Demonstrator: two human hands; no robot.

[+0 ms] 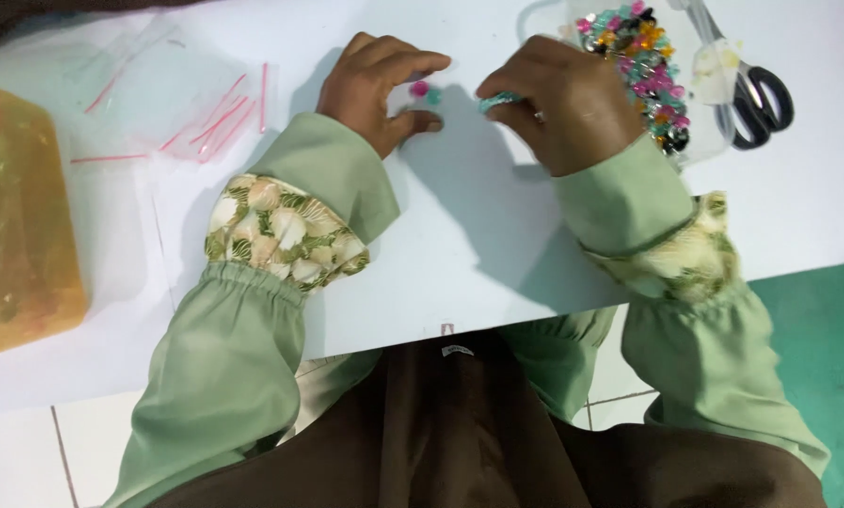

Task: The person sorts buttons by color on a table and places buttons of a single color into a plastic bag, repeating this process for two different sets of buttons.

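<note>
Left hand [377, 87] rests on the white desk [478, 254], fingers [413, 66] curled loosely, not clenched. Thumb and index form a half-open bracket around a pink bead [420, 88]; a teal bead [434, 96] lies just beside it. Can't tell whether the fingertips actually touch either bead.

Right hand [558, 102] sits just right of the pink bead, fingers folded in and pinched on a small teal piece [499, 100] that pokes out toward the beads. Grip looks closed on it; what the piece is, can't tell.

Right of the pink bead, past the right hand: a clear tray [714, 141] holding a heap of mixed beads [643, 61] in pink, teal, orange and dark. The right wrist is up against the heap. Black-handled scissors [756, 94] lie further right, near the tray.

Left of the pink bead, well apart: a scatter of clear zip bags with red strips [191, 103], then an amber translucent box [17, 216] at the far left.

Open room: bare desk below the pink bead, between the two green sleeves, down to the near edge. The desk edge runs close under both forearms; tiled floor and a green mat [817, 348] beyond it.
</note>
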